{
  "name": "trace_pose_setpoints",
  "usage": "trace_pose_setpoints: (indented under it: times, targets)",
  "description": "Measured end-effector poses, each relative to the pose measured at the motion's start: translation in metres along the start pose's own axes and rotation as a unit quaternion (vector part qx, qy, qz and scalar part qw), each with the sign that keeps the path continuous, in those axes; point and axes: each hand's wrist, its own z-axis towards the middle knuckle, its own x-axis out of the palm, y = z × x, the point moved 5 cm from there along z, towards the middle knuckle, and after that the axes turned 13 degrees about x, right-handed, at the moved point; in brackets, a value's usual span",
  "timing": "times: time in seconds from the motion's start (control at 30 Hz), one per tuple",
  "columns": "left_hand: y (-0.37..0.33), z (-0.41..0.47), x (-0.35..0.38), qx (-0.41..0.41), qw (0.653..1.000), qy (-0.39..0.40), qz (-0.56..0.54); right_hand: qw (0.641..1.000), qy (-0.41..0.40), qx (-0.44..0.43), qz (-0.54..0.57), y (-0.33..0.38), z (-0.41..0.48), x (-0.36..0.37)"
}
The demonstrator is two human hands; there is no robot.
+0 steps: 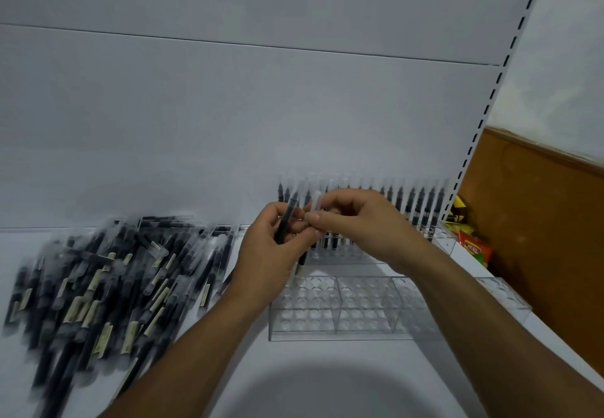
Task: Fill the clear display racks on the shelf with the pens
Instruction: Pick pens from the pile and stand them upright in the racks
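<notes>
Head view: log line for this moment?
left hand: grips black pen | right hand: pinches clear-capped pen | front rack: visible holes unfilled | rear row: pens upright | pen pile: loose, left

Pen pile (98,287) at left motion-blurred; label print unreadable, near end cut by bottom edge. Held pen (289,211): mid-barrel hidden inside left hand (271,254) fingers. Right hand (356,221) pinches pale clear stick (315,203); pen or loose cap, cannot tell. Hands cover middle of racked pen row (421,202). Right forearm hides front rack (327,319) right end. Red packet (475,249) print too small.
</notes>
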Motion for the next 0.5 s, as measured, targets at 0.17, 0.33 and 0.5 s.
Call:
trace_pose_setpoints:
  times: [0.17, 0.33, 0.5]
  targets:
    - [-0.002, -0.001, -0.005, -0.006, 0.999, -0.027, 0.028, 0.987, -0.130, -0.014, 0.096, -0.001, 0.005, -0.038]
    - [-0.001, -0.002, -0.002, -0.019, 1.000, -0.020, 0.010, 0.960, -0.274, -0.042, 0.029, -0.005, 0.011, -0.072]
    - [0.002, -0.002, -0.001, -0.019, 1.000, -0.010, 0.019, 0.956, -0.283, -0.034, -0.066, -0.009, 0.018, -0.073]
